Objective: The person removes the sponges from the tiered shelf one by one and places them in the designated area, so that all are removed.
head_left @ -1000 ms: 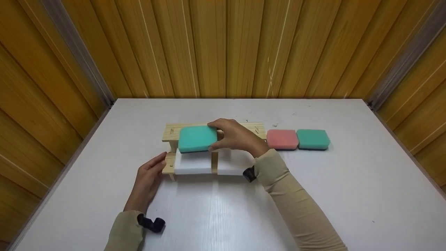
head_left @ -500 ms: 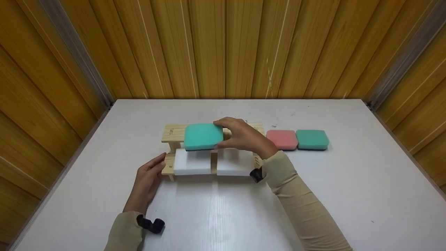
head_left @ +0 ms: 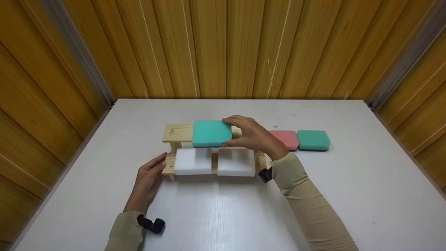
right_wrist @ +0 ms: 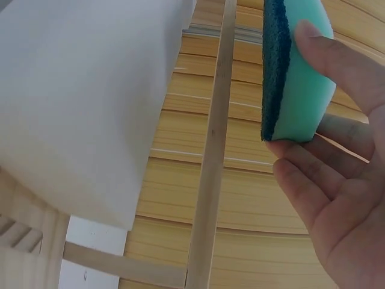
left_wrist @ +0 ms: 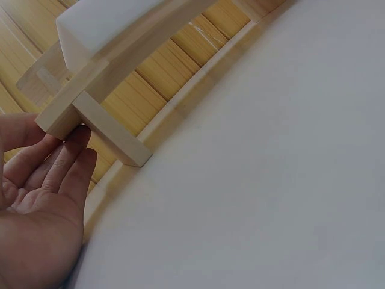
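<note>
A two-tier wooden rack point(head_left: 178, 134) stands on the white table. My right hand point(head_left: 253, 135) pinches a green scouring sponge point(head_left: 210, 133) by its right end, thumb on one side and fingers on the other. In the right wrist view, the sponge's dark scouring layer point(right_wrist: 277, 66) faces the rack, apart from its wooden edge. Two white foam blocks point(head_left: 192, 166) lie side by side on the lower tier, a small gap between them. At the rack's left end, my left hand point(head_left: 148, 183) holds the lower board point(left_wrist: 66, 114) between thumb and fingertips.
To the right of the rack, a pink sponge point(head_left: 285, 139) and a second green sponge point(head_left: 313, 140) lie end to end on the table point(head_left: 348, 181). Wood-patterned walls point(head_left: 240, 48) rise behind and at both sides.
My right hand has carried the green sponge rightward and slightly away along the upper tier, uncovering more of its left end. My left hand has stayed at the rack's end.
</note>
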`<state>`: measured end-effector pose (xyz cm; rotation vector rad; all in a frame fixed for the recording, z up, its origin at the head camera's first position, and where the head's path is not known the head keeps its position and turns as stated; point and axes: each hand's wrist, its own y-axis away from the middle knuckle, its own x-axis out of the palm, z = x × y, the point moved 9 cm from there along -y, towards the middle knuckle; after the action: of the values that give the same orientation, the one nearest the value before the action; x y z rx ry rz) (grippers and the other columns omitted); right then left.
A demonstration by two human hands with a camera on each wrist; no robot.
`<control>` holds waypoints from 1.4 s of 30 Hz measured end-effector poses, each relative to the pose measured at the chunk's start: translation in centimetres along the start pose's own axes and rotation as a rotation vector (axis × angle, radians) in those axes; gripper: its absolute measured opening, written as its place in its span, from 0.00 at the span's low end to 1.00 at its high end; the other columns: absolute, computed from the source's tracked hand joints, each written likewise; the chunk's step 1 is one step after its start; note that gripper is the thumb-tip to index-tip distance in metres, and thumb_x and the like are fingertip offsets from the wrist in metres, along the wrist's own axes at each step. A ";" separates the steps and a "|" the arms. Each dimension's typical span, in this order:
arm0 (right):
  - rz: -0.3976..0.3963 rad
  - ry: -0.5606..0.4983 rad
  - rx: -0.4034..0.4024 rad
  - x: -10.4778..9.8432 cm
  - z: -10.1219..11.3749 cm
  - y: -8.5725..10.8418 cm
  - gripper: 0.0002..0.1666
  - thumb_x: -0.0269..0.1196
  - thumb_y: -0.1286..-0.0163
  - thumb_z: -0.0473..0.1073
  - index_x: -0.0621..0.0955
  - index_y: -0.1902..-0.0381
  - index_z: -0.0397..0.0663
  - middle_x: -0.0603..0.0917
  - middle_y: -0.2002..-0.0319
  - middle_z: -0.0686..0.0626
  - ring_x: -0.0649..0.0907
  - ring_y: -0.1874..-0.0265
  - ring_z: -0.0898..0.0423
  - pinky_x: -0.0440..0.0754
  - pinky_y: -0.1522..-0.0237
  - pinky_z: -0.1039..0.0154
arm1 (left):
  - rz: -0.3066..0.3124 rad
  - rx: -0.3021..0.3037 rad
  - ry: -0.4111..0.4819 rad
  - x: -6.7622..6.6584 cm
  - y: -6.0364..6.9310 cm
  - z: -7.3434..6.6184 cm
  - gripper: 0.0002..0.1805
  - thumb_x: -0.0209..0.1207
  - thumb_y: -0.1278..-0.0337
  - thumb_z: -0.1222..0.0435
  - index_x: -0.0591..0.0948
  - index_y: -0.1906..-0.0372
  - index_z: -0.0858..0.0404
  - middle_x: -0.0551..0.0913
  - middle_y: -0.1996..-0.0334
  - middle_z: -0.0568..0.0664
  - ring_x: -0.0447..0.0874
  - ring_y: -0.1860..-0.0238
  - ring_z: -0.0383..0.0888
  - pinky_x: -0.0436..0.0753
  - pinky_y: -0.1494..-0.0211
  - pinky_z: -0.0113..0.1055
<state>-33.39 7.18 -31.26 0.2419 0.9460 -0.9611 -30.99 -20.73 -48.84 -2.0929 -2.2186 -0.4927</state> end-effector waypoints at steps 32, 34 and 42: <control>-0.081 -0.006 -0.017 -2.4 -2.6 3.3 0.43 0.74 0.46 0.41 0.70 0.33 0.42 0.74 0.36 0.44 0.73 0.36 0.47 0.74 0.34 0.48 | -0.002 0.009 0.043 0.0 0.3 -0.1 0.27 0.52 0.34 0.73 0.65 0.31 0.68 0.64 0.29 0.54 0.63 0.29 0.45 0.75 0.36 0.24; -0.080 -0.004 -0.013 -2.5 -2.8 3.5 0.44 0.74 0.46 0.41 0.69 0.32 0.42 0.73 0.35 0.43 0.72 0.35 0.46 0.74 0.34 0.47 | 0.005 0.010 0.048 0.0 0.3 0.0 0.27 0.52 0.34 0.73 0.65 0.31 0.69 0.64 0.29 0.55 0.63 0.29 0.45 0.75 0.36 0.24; -0.097 -0.006 -0.023 -2.9 -3.5 4.2 0.43 0.74 0.46 0.41 0.70 0.33 0.41 0.73 0.35 0.41 0.72 0.35 0.45 0.74 0.35 0.46 | 0.007 0.010 0.032 0.1 0.3 0.0 0.26 0.52 0.34 0.72 0.66 0.31 0.68 0.65 0.29 0.54 0.64 0.29 0.46 0.76 0.36 0.25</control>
<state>-32.80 13.28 -32.02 0.1743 0.9697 -1.0387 -30.75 -20.66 -48.74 -2.0717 -2.1910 -0.5097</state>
